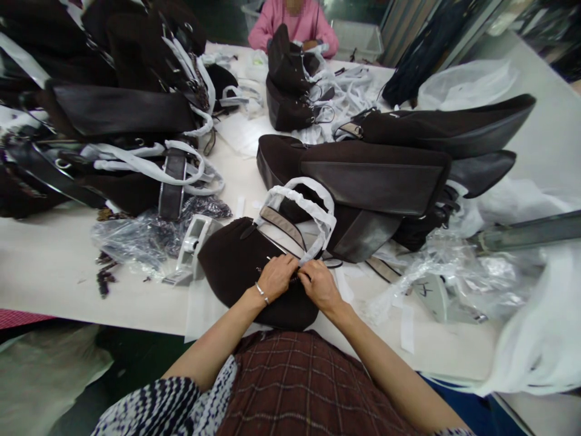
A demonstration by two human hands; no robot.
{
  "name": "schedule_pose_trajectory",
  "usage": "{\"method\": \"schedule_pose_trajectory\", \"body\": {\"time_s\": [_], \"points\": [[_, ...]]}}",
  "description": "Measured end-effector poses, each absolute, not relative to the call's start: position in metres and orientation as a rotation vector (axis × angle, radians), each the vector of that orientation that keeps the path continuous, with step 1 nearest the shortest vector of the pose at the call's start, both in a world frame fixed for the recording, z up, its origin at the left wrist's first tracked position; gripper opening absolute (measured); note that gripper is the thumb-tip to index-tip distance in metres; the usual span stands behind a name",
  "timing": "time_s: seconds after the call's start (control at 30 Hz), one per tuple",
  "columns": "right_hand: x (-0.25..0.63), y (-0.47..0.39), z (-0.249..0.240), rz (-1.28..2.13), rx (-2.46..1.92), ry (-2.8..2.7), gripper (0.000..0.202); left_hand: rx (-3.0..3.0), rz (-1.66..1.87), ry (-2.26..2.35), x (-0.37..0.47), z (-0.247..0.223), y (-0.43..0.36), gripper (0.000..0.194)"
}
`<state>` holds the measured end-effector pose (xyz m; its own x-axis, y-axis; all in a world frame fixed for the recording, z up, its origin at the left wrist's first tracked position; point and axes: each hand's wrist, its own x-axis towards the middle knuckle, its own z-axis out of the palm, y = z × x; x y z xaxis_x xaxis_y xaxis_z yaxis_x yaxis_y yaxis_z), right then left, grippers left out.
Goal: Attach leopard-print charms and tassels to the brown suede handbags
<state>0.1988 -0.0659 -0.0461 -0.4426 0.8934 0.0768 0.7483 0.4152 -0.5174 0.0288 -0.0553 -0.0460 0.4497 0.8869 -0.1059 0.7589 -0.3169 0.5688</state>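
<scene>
A dark brown handbag (pixel 231 257) lies on the table right in front of me. Its handles (pixel 324 209) are wrapped in white paper and stand up beyond my hands. My left hand (pixel 278 278), with a bracelet at the wrist, rests on the bag near its top edge, fingers curled together. Beside it my right hand (pixel 320 284) pinches at the same edge, close to the base of a handle. Whatever lies between the fingertips is too small and covered to make out. A tan strip (pixel 284 227) shows along the bag's opening.
More dark bags (pixel 376 175) are stacked just beyond and to the right. Another heap of bags (pixel 122 112) fills the left. A tape dispenser (pixel 193 245) stands by crumpled clear plastic (pixel 136 236). Plastic wrap (pixel 476 278) lies at right. Across the table sits a person in pink (pixel 302 24).
</scene>
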Motion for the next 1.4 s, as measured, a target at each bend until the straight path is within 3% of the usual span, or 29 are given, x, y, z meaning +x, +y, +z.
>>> {"method": "schedule_pose_trajectory", "body": {"time_s": [0.17, 0.37, 0.47, 0.7, 0.9, 1.03, 1.17, 1.23, 1.4], "points": [[0.203, -0.071, -0.043, 0.576, -1.422, -2.127, 0.016, 2.471, 0.334, 1.324, 0.031, -0.037, -0.060, 0.021], [0.201, -0.069, -0.034, 1.257, -1.411, -1.003, 0.016, 1.860, 0.442, 1.380, 0.020, -0.042, -0.063, 0.012], [0.204, -0.076, -0.029, 1.515, -1.310, -0.737, 0.022, 1.641, 0.432, 1.482, 0.018, -0.041, -0.062, 0.012], [0.209, -0.095, -0.034, 1.587, -1.436, -0.811, 0.026, 1.348, 0.863, 1.225, 0.025, -0.032, -0.060, 0.013], [0.199, -0.061, -0.042, 1.570, -1.733, -0.916, 0.047, 1.159, 0.817, 1.281, 0.033, -0.044, -0.048, 0.014], [0.200, -0.037, -0.041, 1.335, -1.998, -1.490, 0.032, 1.104, 0.697, 1.319, 0.037, -0.059, -0.046, 0.006], [0.198, -0.031, -0.041, 0.944, -1.958, -1.801, 0.016, 1.023, 0.648, 1.240, 0.035, -0.069, -0.051, 0.010], [0.197, -0.031, -0.044, 0.969, -1.919, -1.714, 0.012, 1.040, 0.633, 1.248, 0.034, -0.071, -0.054, 0.013], [0.198, -0.029, -0.055, 1.239, -1.875, -1.322, 0.025, 1.271, 0.651, 1.405, 0.030, -0.066, -0.057, 0.003]]}}
